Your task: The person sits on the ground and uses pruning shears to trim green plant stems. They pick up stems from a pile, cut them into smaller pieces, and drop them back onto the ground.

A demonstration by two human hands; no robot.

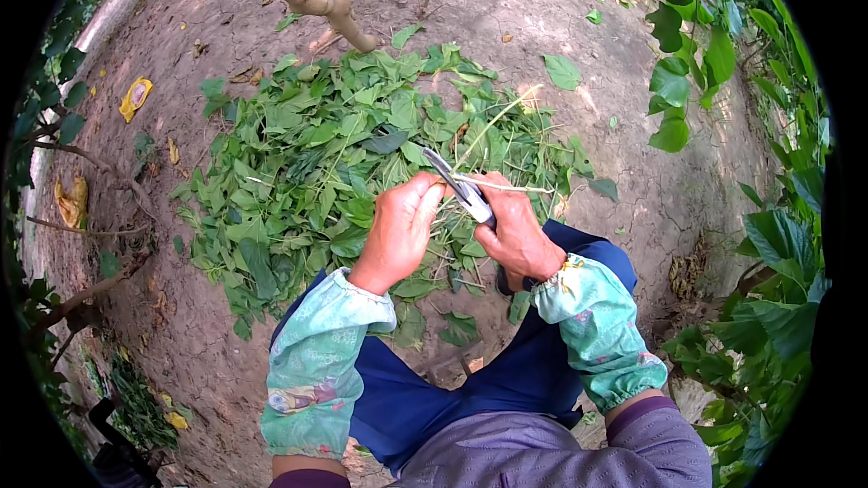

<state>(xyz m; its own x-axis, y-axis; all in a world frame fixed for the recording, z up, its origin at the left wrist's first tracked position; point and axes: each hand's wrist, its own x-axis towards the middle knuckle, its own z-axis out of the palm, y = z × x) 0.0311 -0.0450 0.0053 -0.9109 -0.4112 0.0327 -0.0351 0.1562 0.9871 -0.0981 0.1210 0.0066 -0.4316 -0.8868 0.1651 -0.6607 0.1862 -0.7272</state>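
My right hand [510, 225] grips a pair of pruning shears [468, 191], its blades pointing up and to the left. My left hand [405, 222] pinches the near end of a thin pale green forked stem [497, 120] close by the blades. One branch of the stem runs up and right, the other out to the right past my right hand. The blades cross the stem near the fork; whether they touch it I cannot tell. Below both hands spreads a wide heap of cut green leaves [291, 169] on the soil.
A bare tree trunk [312, 0] rises just beyond the heap. Leafy branches [780, 244] crowd the right side, and thin brown branches [102, 291] reach in from the left. Two yellow scraps [135, 99] lie on the cracked soil [637, 169] at left. My knees flank the near leaves.
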